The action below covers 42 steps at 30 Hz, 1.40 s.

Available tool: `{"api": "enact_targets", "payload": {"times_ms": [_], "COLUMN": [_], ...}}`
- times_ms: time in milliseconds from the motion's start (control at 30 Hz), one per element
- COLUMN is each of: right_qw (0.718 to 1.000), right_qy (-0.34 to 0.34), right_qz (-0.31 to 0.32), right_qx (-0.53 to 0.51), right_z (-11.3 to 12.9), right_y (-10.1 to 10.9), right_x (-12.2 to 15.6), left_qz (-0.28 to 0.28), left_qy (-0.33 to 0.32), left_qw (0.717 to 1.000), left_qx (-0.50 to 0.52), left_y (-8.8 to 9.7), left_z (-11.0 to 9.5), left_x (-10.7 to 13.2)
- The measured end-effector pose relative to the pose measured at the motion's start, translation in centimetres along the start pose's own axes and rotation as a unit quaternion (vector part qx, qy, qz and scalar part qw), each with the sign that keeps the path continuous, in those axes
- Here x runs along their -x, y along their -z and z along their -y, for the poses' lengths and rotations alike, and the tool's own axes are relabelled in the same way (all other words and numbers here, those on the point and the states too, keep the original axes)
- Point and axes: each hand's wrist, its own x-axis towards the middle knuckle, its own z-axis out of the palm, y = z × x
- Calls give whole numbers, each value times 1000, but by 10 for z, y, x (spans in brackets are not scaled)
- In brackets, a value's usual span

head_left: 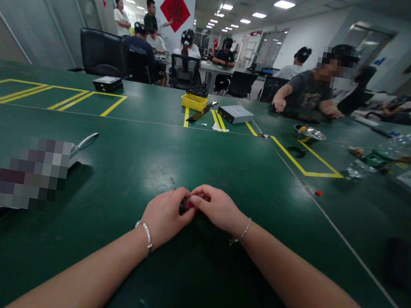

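A wide office with white ceiling lights stretches behind a long dark-green counter point(117, 160) marked with yellow tape lines point(288, 154). A red diamond-shaped decoration point(175, 9) hangs on a pale column, and several people sit or stand beyond the counter's far edge. At that edge, toward the right, a person in a dark grey T-shirt point(306, 89) has both forearms near the surface.

Over the middle of the counter, the left hand point(168, 213) and the right hand point(217, 209) meet at the fingertips, fingers bent inward and gripping a small red object point(191, 204) between them. Mostly covered by the fingers, its shape cannot be told. Each wrist wears a thin silver-coloured bracelet.

Well apart on the left lies a pixelated long object point(24, 173) with a pale cable point(87, 139) at its far end. Farther back stand a black box-shaped device point(107, 84), a yellow plastic bin point(193, 102) with black cables on top, and, just right of it, a flat grey metal box point(235, 113). To the right are a shiny metal bowl point(309, 133) and a tiny orange-red piece point(318, 193).
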Motion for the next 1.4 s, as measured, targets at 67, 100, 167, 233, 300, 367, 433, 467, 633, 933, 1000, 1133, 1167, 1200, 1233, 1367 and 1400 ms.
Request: {"api": "enact_targets", "payload": {"times_ms": [67, 100, 167, 233, 300, 367, 433, 467, 633, 933, 1000, 1133, 1167, 1200, 1233, 1367, 1400], "right_qw": [984, 959, 877, 799, 758, 751, 753, 753, 723, 868, 926, 908, 898, 891, 889, 894, 894], "right_qy": [16, 13, -30, -127, -245, -341, -389, -399, -407, -233, -165, -87, -89, -93, -97, -101, -99], "right_qz": [-64, -126, -258, -344, -368, -343, -306, -292, -309, -372, -339, -174, -141, -112, -88, -21, -8], "right_qx": [166, 255, 404, 477, 479, 449, 433, 435, 465, 232, -2, -370, -408, -429, -438, -437, -437], "right_z": [-7, -15, -39, -68, -97, -119, -131, -134, -136, -93, -71, -31, -25, -19, -16, -16, -18], "right_y": [34, 55, 102, 146, 181, 202, 211, 213, 213, 173, 138, 61, 45, 31, 21, 4, 4], "right_x": [-2, -2, 2, 11, 21, 28, 31, 31, 28, 9, -4, -14, -13, -12, -10, -6, -7], "left_qz": [-11, -16, -16, -4, 7, 5, -10, -20, -39, -31, -31, -27, -26, -25, -24, -27, -27], "left_qy": [21, 32, 47, 55, 69, 90, 113, 123, 153, 142, 140, 134, 135, 136, 136, 121, 117], "left_qw": [999, 996, 986, 966, 937, 910, 889, 882, 871, 886, 890, 915, 920, 922, 924, 932, 935], "left_qx": [46, 77, 158, 253, 341, 405, 444, 455, 466, 441, 433, 379, 368, 361, 357, 340, 333], "left_y": [-1, -1, -3, -5, -5, -5, -3, -2, 0, -2, -3, -2, -2, -2, -2, -4, -4], "left_z": [4, 5, 9, 10, 10, 9, 9, 9, 11, 9, 9, 9, 9, 9, 9, 11, 12], "left_x": [-1, -1, -3, -5, -6, -8, -10, -10, -11, -12, -12, -12, -12, -12, -12, -12, -12]}}
